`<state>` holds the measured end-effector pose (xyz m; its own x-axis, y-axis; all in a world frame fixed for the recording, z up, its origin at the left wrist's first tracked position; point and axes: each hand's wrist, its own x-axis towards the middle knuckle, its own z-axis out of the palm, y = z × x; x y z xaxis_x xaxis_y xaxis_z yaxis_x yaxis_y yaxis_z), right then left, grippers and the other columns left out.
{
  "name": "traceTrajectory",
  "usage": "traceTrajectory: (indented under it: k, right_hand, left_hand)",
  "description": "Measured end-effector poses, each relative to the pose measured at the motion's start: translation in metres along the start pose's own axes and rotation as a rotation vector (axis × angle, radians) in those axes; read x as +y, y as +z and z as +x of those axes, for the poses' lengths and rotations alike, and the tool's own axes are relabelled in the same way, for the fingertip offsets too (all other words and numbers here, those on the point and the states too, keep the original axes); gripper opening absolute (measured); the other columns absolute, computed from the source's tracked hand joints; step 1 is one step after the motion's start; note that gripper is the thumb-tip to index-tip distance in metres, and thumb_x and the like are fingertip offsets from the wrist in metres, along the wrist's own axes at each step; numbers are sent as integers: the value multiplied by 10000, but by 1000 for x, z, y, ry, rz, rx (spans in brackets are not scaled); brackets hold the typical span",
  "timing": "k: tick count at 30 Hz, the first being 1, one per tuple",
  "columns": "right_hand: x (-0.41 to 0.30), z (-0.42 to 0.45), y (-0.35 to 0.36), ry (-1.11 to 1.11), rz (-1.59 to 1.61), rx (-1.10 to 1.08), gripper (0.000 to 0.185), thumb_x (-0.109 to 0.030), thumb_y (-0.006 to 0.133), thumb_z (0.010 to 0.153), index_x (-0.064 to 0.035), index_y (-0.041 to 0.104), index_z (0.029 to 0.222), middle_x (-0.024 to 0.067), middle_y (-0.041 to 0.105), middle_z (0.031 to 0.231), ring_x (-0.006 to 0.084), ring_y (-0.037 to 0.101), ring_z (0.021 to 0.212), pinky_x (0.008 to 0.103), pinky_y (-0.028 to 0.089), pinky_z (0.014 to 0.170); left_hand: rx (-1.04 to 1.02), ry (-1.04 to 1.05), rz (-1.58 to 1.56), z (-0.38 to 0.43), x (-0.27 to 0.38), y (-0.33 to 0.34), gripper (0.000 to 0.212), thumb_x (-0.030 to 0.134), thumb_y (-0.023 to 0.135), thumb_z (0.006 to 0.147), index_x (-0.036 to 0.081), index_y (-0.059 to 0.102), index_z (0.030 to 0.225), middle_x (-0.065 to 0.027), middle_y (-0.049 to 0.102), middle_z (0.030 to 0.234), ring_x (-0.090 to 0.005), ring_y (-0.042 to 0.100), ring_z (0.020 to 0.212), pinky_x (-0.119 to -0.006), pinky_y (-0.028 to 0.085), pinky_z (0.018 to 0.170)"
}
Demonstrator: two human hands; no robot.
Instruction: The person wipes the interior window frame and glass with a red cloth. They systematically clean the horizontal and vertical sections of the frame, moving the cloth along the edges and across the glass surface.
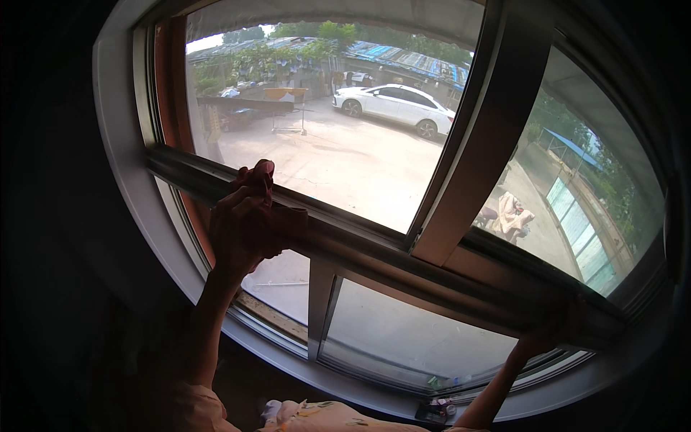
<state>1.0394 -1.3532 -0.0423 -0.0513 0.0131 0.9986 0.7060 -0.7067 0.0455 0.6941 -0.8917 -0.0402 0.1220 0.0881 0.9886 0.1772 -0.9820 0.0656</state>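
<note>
A dark red cloth (264, 224) is bunched in my left hand (237, 227), which presses it against the horizontal rail of the window frame (351, 232) left of the middle. Part of the cloth sticks up above my fingers and part spreads to the right along the rail. At the lower right my right hand (553, 326) rests against the same rail near its right end; deep shadow hides its fingers. Above the rail are large glass panes (324, 162); a smaller framed pane (415, 329) lies below it.
A wide vertical mullion (480, 135) rises right of the middle. The pale window surround (129, 162) curves along the left. Small items (440, 409) lie on the sill at the bottom. Outside, beyond the glass, stand a white car (394, 105) and a metal-framed stand (289, 110).
</note>
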Motion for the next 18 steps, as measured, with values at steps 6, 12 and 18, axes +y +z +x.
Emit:
traceTrajectory:
  k: [6, 12, 18]
  right_hand:
    - [-17, 8, -3, 54, 132, 24, 448, -357, 381, 1070, -84, 513, 1399, 164, 496, 1437, 332, 446, 1359, 530, 310, 1174]
    - [-62, 5, -9, 294, 154, -16, 415, -314, 393, 1076, -49, 540, 1359, 165, 552, 1375, 295, 551, 1258, 435, 448, 1072]
    - [-116, 0, -6, 94, 371, 2, 409, -315, 413, 1065, -3, 642, 1196, 155, 669, 1155, 271, 660, 1028, 403, 531, 914]
  left_hand:
    - [-35, -337, -497, -11, -63, -15, 487, -23, 620, 888, 53, 464, 1343, -192, 392, 1496, -337, 362, 1411, -443, 332, 1175]
    - [-40, -413, -278, 3, -91, -41, 489, 30, 688, 864, 62, 512, 1319, -137, 524, 1382, -279, 497, 1299, -377, 398, 1096]
    - [-137, -287, -16, 9, -104, -64, 541, 77, 750, 839, 79, 535, 1336, -81, 588, 1322, -221, 549, 1248, -334, 433, 1059]
